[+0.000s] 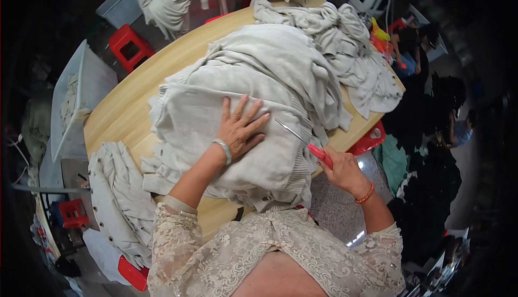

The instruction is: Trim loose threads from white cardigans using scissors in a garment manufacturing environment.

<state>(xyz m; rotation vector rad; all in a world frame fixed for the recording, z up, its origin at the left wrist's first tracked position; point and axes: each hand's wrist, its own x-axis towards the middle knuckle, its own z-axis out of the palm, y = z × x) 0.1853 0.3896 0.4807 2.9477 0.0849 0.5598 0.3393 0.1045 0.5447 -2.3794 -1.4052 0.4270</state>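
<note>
A thick stack of pale grey knitted garments (243, 170) lies in front of me, with ribbed edges showing at its sides. My left hand (239, 128) rests flat on the top garment, fingers spread. Closed around the red handle of a tool with a thin metal shaft (319, 155) is my right hand (345, 171), at the right side of the stack. The shaft points up and left over the cloth, toward my left fingertips. Whether its tip touches the knit, and what shape it has, I cannot tell.
Under the stack is a wooden table (121, 110). More knitwear (345, 43) lies at its far right, and a buttoned cardigan (121, 200) hangs at the left edge. Around it stand a red stool (129, 47), a white bin (89, 83) and dark heaps (426, 194). People sit farther right.
</note>
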